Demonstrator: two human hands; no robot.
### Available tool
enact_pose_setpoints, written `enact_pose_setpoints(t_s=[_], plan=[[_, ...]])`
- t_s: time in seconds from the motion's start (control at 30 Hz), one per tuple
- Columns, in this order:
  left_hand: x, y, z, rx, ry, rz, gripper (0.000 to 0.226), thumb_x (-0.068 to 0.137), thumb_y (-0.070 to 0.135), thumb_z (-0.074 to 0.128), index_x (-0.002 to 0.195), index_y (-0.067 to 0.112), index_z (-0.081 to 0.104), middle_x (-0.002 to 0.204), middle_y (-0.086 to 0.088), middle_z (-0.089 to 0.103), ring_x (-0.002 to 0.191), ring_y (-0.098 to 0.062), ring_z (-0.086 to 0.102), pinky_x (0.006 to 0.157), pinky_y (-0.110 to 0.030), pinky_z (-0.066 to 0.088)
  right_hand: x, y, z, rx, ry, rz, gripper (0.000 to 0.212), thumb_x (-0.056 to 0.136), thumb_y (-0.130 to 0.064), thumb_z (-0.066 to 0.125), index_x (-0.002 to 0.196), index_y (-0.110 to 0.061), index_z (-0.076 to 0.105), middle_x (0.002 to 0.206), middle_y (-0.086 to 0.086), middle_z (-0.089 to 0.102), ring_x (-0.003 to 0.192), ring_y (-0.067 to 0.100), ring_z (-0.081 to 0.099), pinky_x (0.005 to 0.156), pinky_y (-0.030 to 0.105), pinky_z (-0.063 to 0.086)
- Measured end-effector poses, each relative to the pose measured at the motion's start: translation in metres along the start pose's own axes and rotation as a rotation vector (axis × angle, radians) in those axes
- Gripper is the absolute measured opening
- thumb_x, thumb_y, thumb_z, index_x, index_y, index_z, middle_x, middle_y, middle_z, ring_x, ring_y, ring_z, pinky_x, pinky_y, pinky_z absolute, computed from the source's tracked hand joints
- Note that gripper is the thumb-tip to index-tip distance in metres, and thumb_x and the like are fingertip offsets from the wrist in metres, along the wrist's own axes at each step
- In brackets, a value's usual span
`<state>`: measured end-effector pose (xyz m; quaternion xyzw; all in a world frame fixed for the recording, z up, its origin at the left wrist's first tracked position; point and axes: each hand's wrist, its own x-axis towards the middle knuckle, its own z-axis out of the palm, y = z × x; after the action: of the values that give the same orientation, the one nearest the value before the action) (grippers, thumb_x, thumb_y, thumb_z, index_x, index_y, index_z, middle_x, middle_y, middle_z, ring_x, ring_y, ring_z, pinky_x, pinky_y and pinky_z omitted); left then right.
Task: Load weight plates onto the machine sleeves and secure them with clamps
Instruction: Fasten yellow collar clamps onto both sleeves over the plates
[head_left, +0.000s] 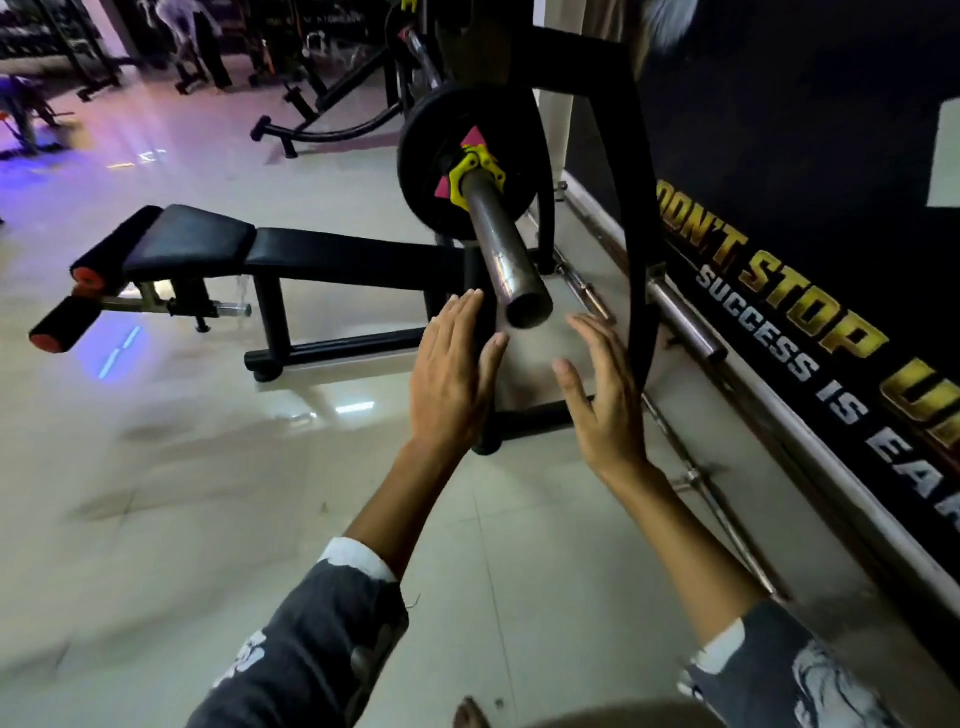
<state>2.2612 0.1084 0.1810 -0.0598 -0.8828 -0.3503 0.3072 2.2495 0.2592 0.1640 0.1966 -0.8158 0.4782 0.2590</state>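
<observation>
A black weight plate (441, 140) with a pink mark sits far up the steel machine sleeve (501, 249). A yellow clamp (477, 174) is closed around the sleeve, pressed against the plate. The sleeve's hollow end points toward me. My left hand (452, 374) is below and left of that end, fingers spread, holding nothing. My right hand (602, 395) is below and right of it, also spread and empty. Neither hand touches the sleeve.
A black padded bench (291, 254) with orange-capped rollers stands to the left on the glossy tiled floor. The machine's curved black frame (639, 218) rises on the right. Steel bars (685, 322) lie along the lettered wall. More gym machines and a person stand far back.
</observation>
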Motion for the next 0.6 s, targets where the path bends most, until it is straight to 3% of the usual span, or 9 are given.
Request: enact_pose_setpoints(t_s=[0.1, 0.27, 0.4, 0.6], plan=[[-0.025, -0.011, -0.02, 0.064, 0.012, -0.043, 0.037, 0.095, 0.028, 0.049, 0.125, 0.006, 0.053, 0.12, -0.012, 0.062, 0.112, -0.025, 0.057, 0.092, -0.037, 0.047, -0.017, -0.018, 0.02, 0.003, -0.095, 0.007, 0.037, 0.094, -0.028, 0.048, 0.123, -0.005, 0.053, 0.126, 0.012, 0.056, 0.119, 0.016, 0.047, 0.102, 0.013, 0.033], [-0.071, -0.068, -0.065, 0.243, 0.041, -0.181, 0.024, 0.095, 0.026, 0.051, 0.109, 0.01, 0.062, 0.103, -0.009, 0.068, 0.095, -0.028, 0.062, 0.077, -0.037, 0.048, -0.035, -0.04, 0.09, 0.014, -0.367, 0.08, 0.025, 0.095, -0.023, 0.049, 0.111, -0.008, 0.06, 0.113, 0.01, 0.063, 0.104, 0.023, 0.058, 0.085, 0.025, 0.044], [-0.123, -0.134, -0.111, 0.36, 0.0, -0.342, 0.018, 0.093, 0.022, 0.055, 0.097, 0.009, 0.067, 0.094, -0.009, 0.07, 0.086, -0.029, 0.064, 0.072, -0.035, 0.047, -0.063, -0.057, 0.168, 0.061, -0.617, 0.123, 0.021, 0.093, -0.022, 0.051, 0.102, -0.007, 0.062, 0.107, 0.01, 0.066, 0.1, 0.023, 0.06, 0.085, 0.032, 0.048], [-0.182, -0.245, -0.193, 0.434, 0.015, -0.64, 0.024, 0.094, 0.026, 0.053, 0.104, 0.01, 0.066, 0.101, -0.009, 0.069, 0.093, -0.028, 0.063, 0.076, -0.036, 0.049, -0.104, -0.109, 0.32, 0.097, -0.93, 0.073, 0.022, 0.094, -0.026, 0.05, 0.107, -0.012, 0.06, 0.109, 0.005, 0.066, 0.103, 0.019, 0.059, 0.078, 0.022, 0.04]])
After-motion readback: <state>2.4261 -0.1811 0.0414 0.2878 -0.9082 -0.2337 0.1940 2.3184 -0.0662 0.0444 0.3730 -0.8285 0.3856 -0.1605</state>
